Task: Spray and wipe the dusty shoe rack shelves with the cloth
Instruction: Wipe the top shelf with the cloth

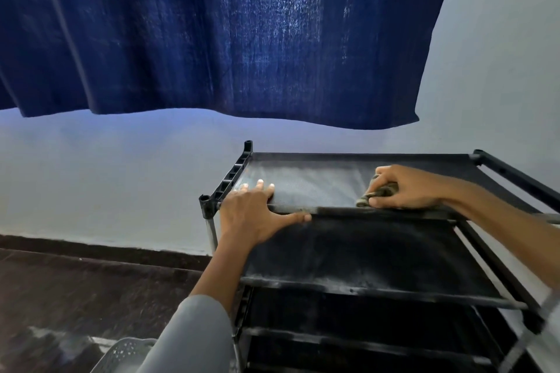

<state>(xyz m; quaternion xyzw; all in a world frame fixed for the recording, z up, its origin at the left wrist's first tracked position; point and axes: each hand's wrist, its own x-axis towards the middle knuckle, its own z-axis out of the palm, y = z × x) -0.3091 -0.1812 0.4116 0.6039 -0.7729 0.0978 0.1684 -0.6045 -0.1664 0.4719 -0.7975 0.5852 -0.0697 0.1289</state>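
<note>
A black shoe rack (348, 291) with several fabric shelves stands against the wall. Its top shelf (306, 179) is grey with dust. My left hand (254, 212) rests flat on the top shelf's front left corner, fingers straight on the fabric and thumb along the front bar. My right hand (406, 188) grips a crumpled dark cloth (375, 195) and presses it onto the top shelf near the front right. The second shelf (363, 254) below looks darker, with dust along its front edge. No spray bottle is in view.
A dark blue curtain (212, 33) hangs above the rack on a pale wall (106, 175). Dark floor (75, 288) lies to the left. The rim of a grey perforated basket (127, 354) shows at the bottom left.
</note>
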